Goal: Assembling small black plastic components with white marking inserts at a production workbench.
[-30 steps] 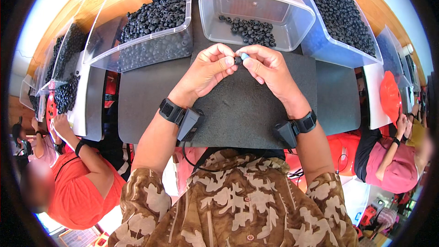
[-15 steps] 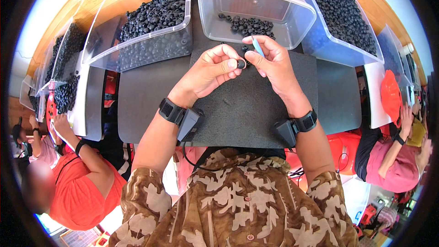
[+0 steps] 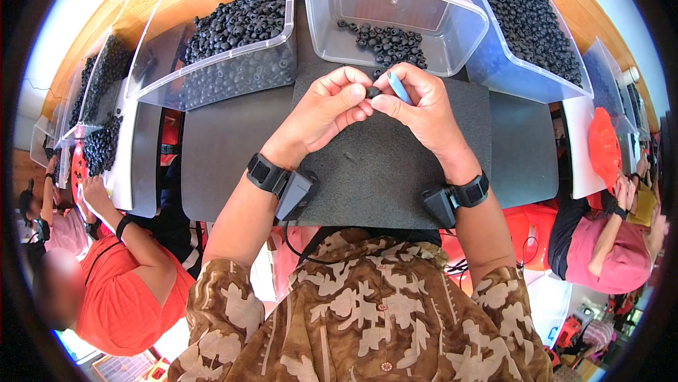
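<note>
My left hand [image 3: 323, 112] pinches a small round black part [image 3: 372, 91] between thumb and fingertips. My right hand [image 3: 428, 108] is closed around a slim light-blue tool [image 3: 399, 88], whose exact kind I cannot make out. The right thumb and fingertip meet the black part from the other side, so both hands come together over the dark mat [image 3: 395, 163]. Just beyond them, a clear plastic bin [image 3: 452, 62] holds a small heap of similar black parts [image 3: 388, 43]; a few lie at its near edge, partly hidden by my fingers.
Fuller bins of black parts stand at the left [image 3: 212, 96] and right [image 3: 494, 64]. Farther left, more black parts [image 3: 104, 145] lie heaped by a white surface. A red plastic dish [image 3: 602, 147] sits at the right. Co-workers sit on both sides, one in a red shirt [image 3: 127, 297].
The right hand has moved left and slightly down, bringing its fingers and the blue tool against the black part. The left hand has barely shifted.
</note>
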`<state>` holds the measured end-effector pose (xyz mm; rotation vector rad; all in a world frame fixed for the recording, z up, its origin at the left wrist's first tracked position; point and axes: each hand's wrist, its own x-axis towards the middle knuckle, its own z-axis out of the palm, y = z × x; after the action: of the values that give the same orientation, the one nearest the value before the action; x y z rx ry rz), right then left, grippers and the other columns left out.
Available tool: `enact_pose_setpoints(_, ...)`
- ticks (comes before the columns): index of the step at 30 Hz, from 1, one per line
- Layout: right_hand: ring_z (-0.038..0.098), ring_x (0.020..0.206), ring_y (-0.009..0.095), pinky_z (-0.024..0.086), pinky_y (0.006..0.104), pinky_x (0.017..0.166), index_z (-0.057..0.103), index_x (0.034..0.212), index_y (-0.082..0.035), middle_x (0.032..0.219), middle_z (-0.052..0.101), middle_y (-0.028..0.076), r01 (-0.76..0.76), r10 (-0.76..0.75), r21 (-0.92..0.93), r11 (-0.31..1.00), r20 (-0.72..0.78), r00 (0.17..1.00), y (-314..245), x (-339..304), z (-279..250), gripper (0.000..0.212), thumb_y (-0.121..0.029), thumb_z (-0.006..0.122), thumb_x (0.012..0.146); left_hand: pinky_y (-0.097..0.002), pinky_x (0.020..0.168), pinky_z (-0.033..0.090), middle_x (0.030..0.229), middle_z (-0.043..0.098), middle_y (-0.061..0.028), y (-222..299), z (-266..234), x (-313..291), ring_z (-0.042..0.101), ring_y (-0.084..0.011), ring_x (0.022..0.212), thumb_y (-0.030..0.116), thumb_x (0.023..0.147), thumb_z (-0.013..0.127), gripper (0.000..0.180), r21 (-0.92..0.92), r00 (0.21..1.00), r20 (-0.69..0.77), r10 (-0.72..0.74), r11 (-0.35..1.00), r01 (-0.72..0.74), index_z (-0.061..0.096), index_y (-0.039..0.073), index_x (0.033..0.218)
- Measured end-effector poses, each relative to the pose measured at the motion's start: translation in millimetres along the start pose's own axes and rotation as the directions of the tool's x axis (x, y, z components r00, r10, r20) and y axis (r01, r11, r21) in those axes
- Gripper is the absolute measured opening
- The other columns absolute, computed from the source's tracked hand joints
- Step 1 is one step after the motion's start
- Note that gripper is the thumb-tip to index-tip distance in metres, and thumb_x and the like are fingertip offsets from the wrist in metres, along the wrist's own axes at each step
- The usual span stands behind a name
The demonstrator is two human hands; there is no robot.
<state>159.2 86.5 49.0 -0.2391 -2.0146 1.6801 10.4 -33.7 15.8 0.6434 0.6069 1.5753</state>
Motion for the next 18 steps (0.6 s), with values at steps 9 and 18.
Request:
enact_pose_setpoints(9,0.044,0.063,0.001,0.036,0.0182,0.055,0.061,0.082,-0.005,0.067,0.053,-0.007,-0.077,0.077,0.038,0.996,0.011,0.997,-3,0,-3,0.013,-0.014,0.071,0.082,-0.0216,0.074,0.053,0.095,0.063,-0.0047,-2,0,-1,0.062,-0.0106,0.082,0.008,0.090,0.061,0.015,0.069,0.999,-0.011,0.049,0.996,-0.048,0.059,0.003,0.104)
enact_pose_setpoints(18,0.044,0.058,0.002,0.032,0.0172,0.048,0.059,0.106,-0.007,0.068,0.051,-0.003,-0.073,0.072,0.144,0.987,0.015,0.997,-8,-2,-7,0.020,-0.021,0.060,0.091,-0.0203,0.071,0.049,0.093,0.061,-0.0047,1,-3,-1,0.057,-0.0095,0.082,0.017,0.091,0.061,0.018,0.051,0.995,-0.073,0.061,0.997,-0.057,0.057,0.006,0.105)
